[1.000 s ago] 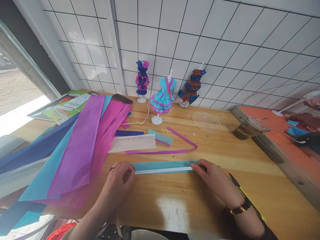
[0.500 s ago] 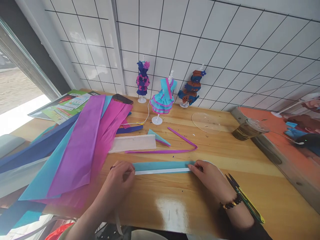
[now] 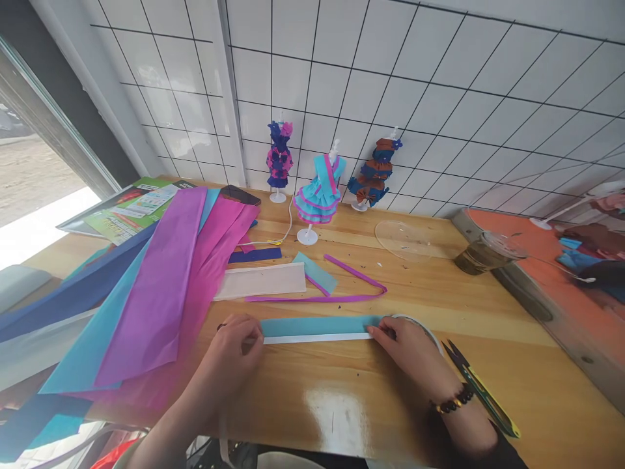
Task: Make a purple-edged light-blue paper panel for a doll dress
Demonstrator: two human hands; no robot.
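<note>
White tiles [image 3: 390,78] with black joints rise behind a glossy wooden tabletop [image 3: 293,391]. Coloured paper sheets [image 3: 149,293], purple, pink, turquoise and blue, fan across its left side. Three miniature dress forms [image 3: 318,195] in ruffled outfits stand near the wall. Closer in, a turquoise strip [image 3: 317,324] lies crosswise at the front middle of the table, a white band [image 3: 317,339] along its near edge. Its left end is pinched by the left hand [image 3: 234,350], its right end by the right hand [image 3: 409,352]. Yellow-handled thread snips [image 3: 476,382] lie just beside the right wrist, which wears a beaded bracelet [image 3: 455,400]; a dark ring [image 3: 221,326] circles one left finger.
</note>
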